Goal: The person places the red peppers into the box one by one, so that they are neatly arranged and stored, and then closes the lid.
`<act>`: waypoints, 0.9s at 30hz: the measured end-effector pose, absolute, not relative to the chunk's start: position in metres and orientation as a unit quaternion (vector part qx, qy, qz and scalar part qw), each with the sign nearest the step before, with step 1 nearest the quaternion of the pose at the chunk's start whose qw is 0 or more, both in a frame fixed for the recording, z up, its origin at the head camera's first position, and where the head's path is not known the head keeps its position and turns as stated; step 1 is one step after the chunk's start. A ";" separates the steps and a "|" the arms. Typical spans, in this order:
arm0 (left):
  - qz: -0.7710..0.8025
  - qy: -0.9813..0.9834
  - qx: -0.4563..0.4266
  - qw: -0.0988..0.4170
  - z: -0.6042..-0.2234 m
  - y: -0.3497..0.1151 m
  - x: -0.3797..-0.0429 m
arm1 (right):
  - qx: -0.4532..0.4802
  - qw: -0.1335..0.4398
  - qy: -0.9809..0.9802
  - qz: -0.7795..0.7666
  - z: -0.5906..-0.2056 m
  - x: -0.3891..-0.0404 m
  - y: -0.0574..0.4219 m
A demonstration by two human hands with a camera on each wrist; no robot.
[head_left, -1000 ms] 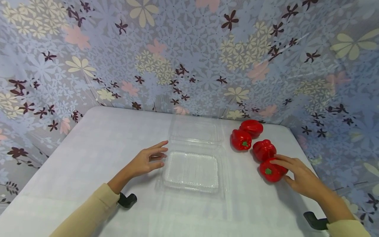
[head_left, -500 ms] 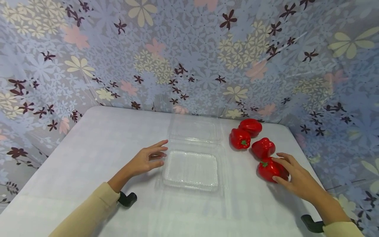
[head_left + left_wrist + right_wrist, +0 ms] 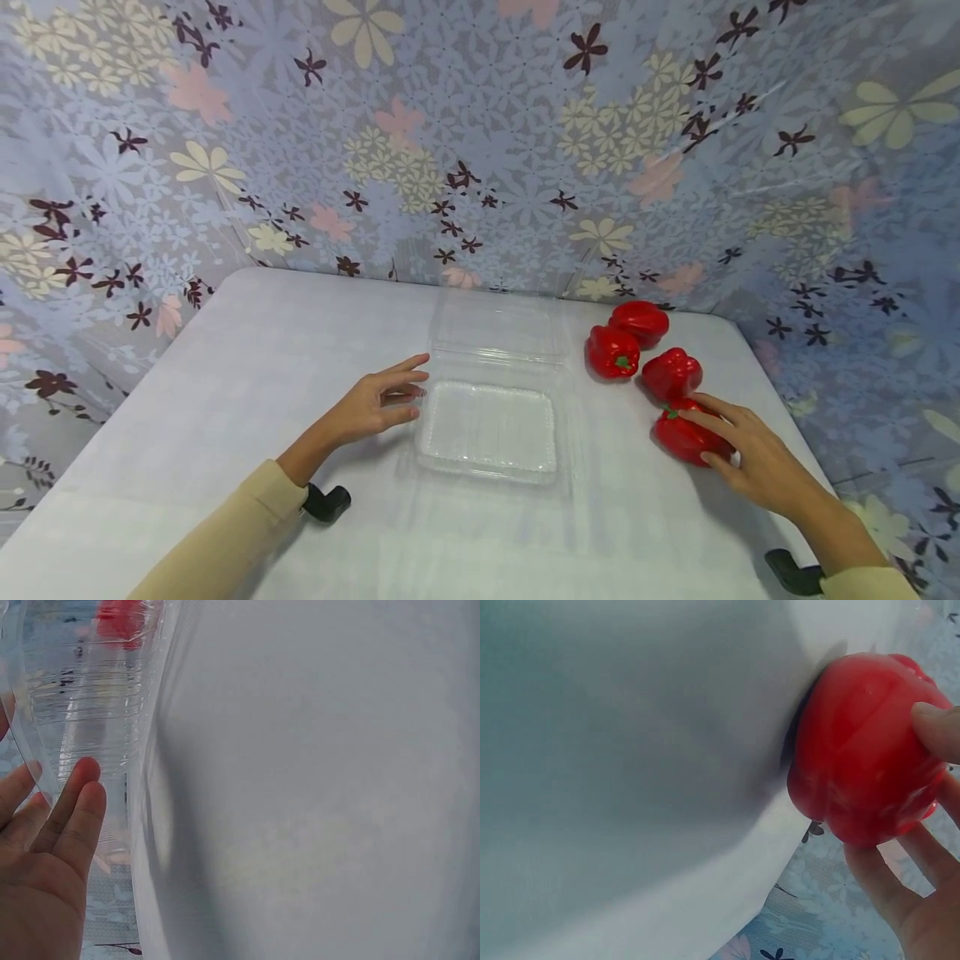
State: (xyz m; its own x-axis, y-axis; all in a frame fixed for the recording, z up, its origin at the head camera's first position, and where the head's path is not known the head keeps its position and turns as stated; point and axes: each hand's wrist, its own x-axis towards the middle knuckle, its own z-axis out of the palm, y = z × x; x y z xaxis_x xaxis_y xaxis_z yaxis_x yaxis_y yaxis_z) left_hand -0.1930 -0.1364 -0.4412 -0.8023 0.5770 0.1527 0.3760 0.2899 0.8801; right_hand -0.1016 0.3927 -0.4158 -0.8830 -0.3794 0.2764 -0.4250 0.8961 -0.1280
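Observation:
My right hand grips a red bell pepper, with the thumb on its near side and fingers over its far side. In the right wrist view, the thumb lies on the pepper and the other fingers reach around its far end. That pepper rests on the white-covered table, its green stem toward the upper left. A clear plastic clamshell container lies with its lid folded back, away from me. At its left edge is my left hand, fingers extended and holding nothing; whether they touch the rim, I cannot tell.
Directly behind the gripped pepper sits another red bell pepper. Two more, a front pepper and a back pepper, lie together at the table's far right. Flower-patterned fabric rises behind the table.
My right hand has shifted its hold, and the front pepper has turned so that its stem points toward the upper left. The left hand and the container have stayed put.

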 end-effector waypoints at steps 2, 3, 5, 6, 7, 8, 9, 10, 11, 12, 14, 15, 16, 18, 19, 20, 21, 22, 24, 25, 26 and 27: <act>0.516 0.796 0.302 0.095 -0.441 -0.136 -0.193 | 0.220 0.141 -0.962 0.080 -0.416 -0.102 0.393; 0.516 0.795 0.304 0.095 -0.440 -0.136 -0.193 | 0.224 0.148 -0.960 0.076 -0.416 -0.102 0.393; 0.516 0.795 0.306 0.092 -0.439 -0.137 -0.193 | 0.230 0.157 -0.958 0.070 -0.416 -0.103 0.393; 0.515 0.795 0.308 0.091 -0.439 -0.137 -0.193 | 0.232 0.157 -0.957 0.071 -0.415 -0.103 0.392; 0.514 0.795 0.309 0.090 -0.439 -0.137 -0.193 | 0.232 0.156 -0.957 0.072 -0.415 -0.102 0.392; 0.513 0.796 0.309 0.090 -0.439 -0.137 -0.193 | 0.228 0.153 -0.959 0.073 -0.414 -0.102 0.392; 0.513 0.796 0.309 0.090 -0.439 -0.137 -0.193 | 0.223 0.147 -0.961 0.074 -0.414 -0.102 0.391; 0.512 0.796 0.310 0.090 -0.439 -0.137 -0.194 | 0.218 0.140 -0.963 0.076 -0.413 -0.101 0.391; 0.512 0.796 0.310 0.091 -0.439 -0.138 -0.193 | 0.214 0.133 -0.965 0.077 -0.412 -0.101 0.390; 0.512 0.796 0.309 0.092 -0.439 -0.138 -0.193 | 0.211 0.130 -0.966 0.077 -0.412 -0.101 0.390; 0.513 0.796 0.306 0.095 -0.440 -0.138 -0.193 | 0.207 0.124 -0.968 0.076 -0.412 -0.100 0.389; 0.514 0.796 0.305 0.097 -0.441 -0.138 -0.193 | 0.206 0.122 -0.968 0.077 -0.412 -0.100 0.389; 0.515 0.796 0.303 0.099 -0.441 -0.138 -0.193 | 0.206 0.122 -0.968 0.078 -0.413 -0.100 0.389; 0.517 0.795 0.301 0.101 -0.442 -0.137 -0.193 | 0.207 0.124 -0.967 0.078 -0.414 -0.100 0.389; 0.517 0.795 0.300 0.103 -0.442 -0.137 -0.193 | 0.206 0.124 -0.967 0.080 -0.414 -0.100 0.390; 0.518 0.795 0.300 0.102 -0.442 -0.137 -0.193 | 0.204 0.122 -0.968 0.082 -0.414 -0.100 0.390; 0.518 0.794 0.300 0.103 -0.442 -0.137 -0.193 | 0.204 0.124 -0.968 0.084 -0.415 -0.100 0.390; 0.519 0.794 0.299 0.104 -0.442 -0.137 -0.193 | 0.204 0.126 -0.967 0.085 -0.415 -0.100 0.390; 0.519 0.794 0.299 0.104 -0.442 -0.137 -0.192 | 0.204 0.128 -0.967 0.087 -0.416 -0.100 0.390; 0.518 0.794 0.299 0.104 -0.442 -0.137 -0.192 | 0.204 0.130 -0.966 0.088 -0.416 -0.100 0.390; 0.519 0.794 0.299 0.104 -0.441 -0.137 -0.192 | 0.204 0.131 -0.966 0.088 -0.416 -0.100 0.390; 0.518 0.794 0.299 0.105 -0.441 -0.137 -0.192 | 0.204 0.132 -0.966 0.087 -0.416 -0.100 0.389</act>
